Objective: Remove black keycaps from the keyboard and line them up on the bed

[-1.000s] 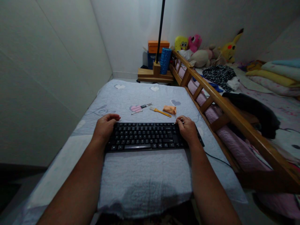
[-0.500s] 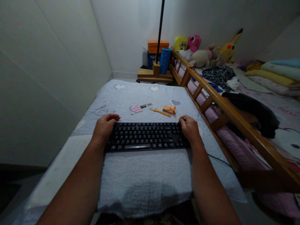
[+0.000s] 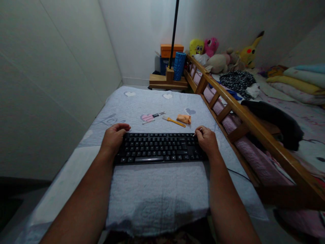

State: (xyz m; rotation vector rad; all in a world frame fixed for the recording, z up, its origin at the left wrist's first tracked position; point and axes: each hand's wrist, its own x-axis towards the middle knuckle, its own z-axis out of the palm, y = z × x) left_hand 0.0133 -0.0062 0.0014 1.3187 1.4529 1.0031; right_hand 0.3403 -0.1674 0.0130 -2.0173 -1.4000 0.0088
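Observation:
A black keyboard [image 3: 157, 148] lies flat on the blue-grey quilted cloth [image 3: 157, 189]. My left hand [image 3: 114, 137] rests at its left end, thumb and fingers curled around the upper left corner. At the upper right corner, my right hand [image 3: 205, 137] pinches a thin white-tipped stick, apparently a cotton swab [image 3: 197, 133], over the keys. Behind the keyboard lie a yellow-handled brush [image 3: 175, 122], a crumpled orange cloth [image 3: 183, 119], a dark-handled metal tool [image 3: 158, 114] and another thin swab [image 3: 148, 121].
A wooden bed rail [image 3: 233, 105] runs along the right, with plush toys [image 3: 217, 62] and clothes beyond it. At the back stand an orange box [image 3: 172, 50], a blue roller [image 3: 179, 66] and a black pole [image 3: 174, 34]. A cable [image 3: 238, 173] trails right.
My right hand has shifted slightly right, and the tip of the thin stick has tilted at the keyboard's upper right corner. My left hand stays in place.

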